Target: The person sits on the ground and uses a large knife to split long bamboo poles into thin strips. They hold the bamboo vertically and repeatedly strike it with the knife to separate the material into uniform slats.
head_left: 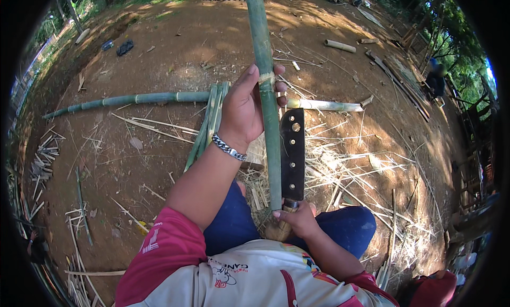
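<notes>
Two bare hands share the work here: the left grip (245,107) wraps around a long, round green bamboo pole (272,142), and the right grip (300,219) is closed on a broad-bladed black knife (292,163) with a rounded wooden handle (278,232). The pole stands in front of the seated person, running from the top edge of the view down to the right thumb. Its lower part lies just left of the blade; whether they touch cannot be told.

To do this well, I would hold the pole firmly near its pale ringed joint (266,78), line it up with the blade, and leave the right thumb clear of any cutting edge, though which side is sharp is unclear.

The left forearm slants up and inward from the lower left, a silver chain bracelet (229,148) at the wrist, thumb on the pole's left side and fingertips curling round its right. The right arm is bent close to the body, its forearm slanting in over the navy-blue trousers (348,227), its thumb by the pole's lower end.
</notes>
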Demonstrator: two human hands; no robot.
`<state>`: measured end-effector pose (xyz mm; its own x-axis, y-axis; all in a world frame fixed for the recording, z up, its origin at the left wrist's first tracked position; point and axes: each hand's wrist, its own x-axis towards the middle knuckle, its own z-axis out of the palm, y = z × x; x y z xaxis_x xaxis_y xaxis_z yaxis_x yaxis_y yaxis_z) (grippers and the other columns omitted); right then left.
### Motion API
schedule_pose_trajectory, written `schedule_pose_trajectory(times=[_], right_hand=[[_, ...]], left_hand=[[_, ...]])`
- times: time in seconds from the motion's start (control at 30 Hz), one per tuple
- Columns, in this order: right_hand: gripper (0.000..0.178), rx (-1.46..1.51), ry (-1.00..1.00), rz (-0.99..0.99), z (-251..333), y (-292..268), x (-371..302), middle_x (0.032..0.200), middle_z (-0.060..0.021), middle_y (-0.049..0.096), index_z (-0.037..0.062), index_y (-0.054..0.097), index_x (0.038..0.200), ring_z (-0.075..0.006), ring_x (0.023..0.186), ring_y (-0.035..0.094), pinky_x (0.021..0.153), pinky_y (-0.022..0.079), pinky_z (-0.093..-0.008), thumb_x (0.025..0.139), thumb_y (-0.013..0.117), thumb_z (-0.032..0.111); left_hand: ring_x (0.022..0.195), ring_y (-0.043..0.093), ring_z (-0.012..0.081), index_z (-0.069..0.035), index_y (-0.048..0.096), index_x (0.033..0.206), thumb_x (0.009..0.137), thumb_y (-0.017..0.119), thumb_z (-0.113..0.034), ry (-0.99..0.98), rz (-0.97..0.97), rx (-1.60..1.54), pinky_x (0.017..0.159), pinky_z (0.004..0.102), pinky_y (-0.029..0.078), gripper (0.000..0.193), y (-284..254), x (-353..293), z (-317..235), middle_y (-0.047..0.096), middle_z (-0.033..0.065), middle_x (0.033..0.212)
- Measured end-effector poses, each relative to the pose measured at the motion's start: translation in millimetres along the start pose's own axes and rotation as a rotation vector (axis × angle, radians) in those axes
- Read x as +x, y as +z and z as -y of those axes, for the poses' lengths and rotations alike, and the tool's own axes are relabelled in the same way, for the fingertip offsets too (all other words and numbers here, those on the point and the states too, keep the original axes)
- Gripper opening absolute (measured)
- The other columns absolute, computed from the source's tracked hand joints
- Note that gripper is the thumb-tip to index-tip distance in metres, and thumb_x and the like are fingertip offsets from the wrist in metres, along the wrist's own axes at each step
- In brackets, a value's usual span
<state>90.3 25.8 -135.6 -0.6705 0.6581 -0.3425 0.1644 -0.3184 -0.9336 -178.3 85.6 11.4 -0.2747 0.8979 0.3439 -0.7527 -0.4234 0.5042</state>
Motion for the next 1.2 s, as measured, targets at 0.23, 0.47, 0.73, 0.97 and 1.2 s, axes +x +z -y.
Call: schedule_pose_trajectory(times=[0.23, 0.47, 0.73, 0.97, 1.2], right_hand=[[0.031, 0.143, 0.008, -0.021, -2.3, 2.9, -2.8, 0.089, -0.0038, 0.066, 0.0018, 0.06, 0.106, -0.0135, 0.079, 0.064, 0.073, 0.052, -0.0296, 0.083, 0.081, 0.004], [0.034, 0.187, 0.039, -0.046, -5.3, 3.0, -5.5, 0.086, -0.0041, 0.064, 0.0023, 0.059, 0.106, -0.0144, 0.076, 0.064, 0.071, 0.052, -0.0299, 0.082, 0.082, 0.004], [0.027, 0.195, 0.053, -0.011, -14.3, 0.0, -3.6, 0.095, -0.0092, 0.071, 0.0002, 0.061, 0.108, -0.0137, 0.076, 0.064, 0.072, 0.053, -0.0298, 0.089, 0.077, 0.011], [0.03, 0.182, 0.035, 0.04, -16.3, -3.4, -1.3, 0.101, -0.011, 0.073, -0.0032, 0.061, 0.114, -0.0138, 0.077, 0.063, 0.075, 0.053, -0.0315, 0.098, 0.067, 0.022], [0.032, 0.245, 0.007, 0.07, -13.0, -3.1, -1.6, 0.106, -0.0127, 0.071, -0.0019, 0.062, 0.113, -0.0149, 0.08, 0.061, 0.076, 0.053, -0.0329, 0.099, 0.065, 0.026]], left_hand=[[0.096, 0.063, 0.0186, -0.017, 0.051, 0.142, 0.103, 0.058, -0.033, -0.009, -0.021, 0.045, 0.075, 0.0356, 0.055, 0.042, 7.6, -10.4, 0.1, 0.063, 0.0083, 0.12], [0.09, 0.063, 0.0123, -0.019, 0.054, 0.141, 0.094, 0.073, -0.017, 0.076, -0.087, 0.063, 0.069, 0.0276, 0.055, 0.051, 16.2, -19.6, 6.9, 0.065, 0.0014, 0.113], [0.101, 0.063, 0.0149, -0.005, 0.039, 0.152, 0.093, 0.068, 0.0, 0.26, -0.122, 0.387, 0.081, 0.0321, 0.059, 0.066, 30.6, -25.8, 14.1, 0.06, 0.0072, 0.124], [0.122, 0.059, 0.0255, -0.002, 0.022, 0.158, 0.097, 0.045, 0.006, 0.155, -0.038, 0.23, 0.1, 0.0478, 0.056, 0.065, 25.2, -31.1, 7.4, 0.052, 0.0173, 0.14], [0.131, 0.053, 0.0298, -0.002, 0.022, 0.158, 0.094, 0.04, 0.003, 0.109, 0.019, 0.197, 0.107, 0.0504, 0.049, 0.067, 22.6, -31.0, 4.2, 0.045, 0.0201, 0.151]])
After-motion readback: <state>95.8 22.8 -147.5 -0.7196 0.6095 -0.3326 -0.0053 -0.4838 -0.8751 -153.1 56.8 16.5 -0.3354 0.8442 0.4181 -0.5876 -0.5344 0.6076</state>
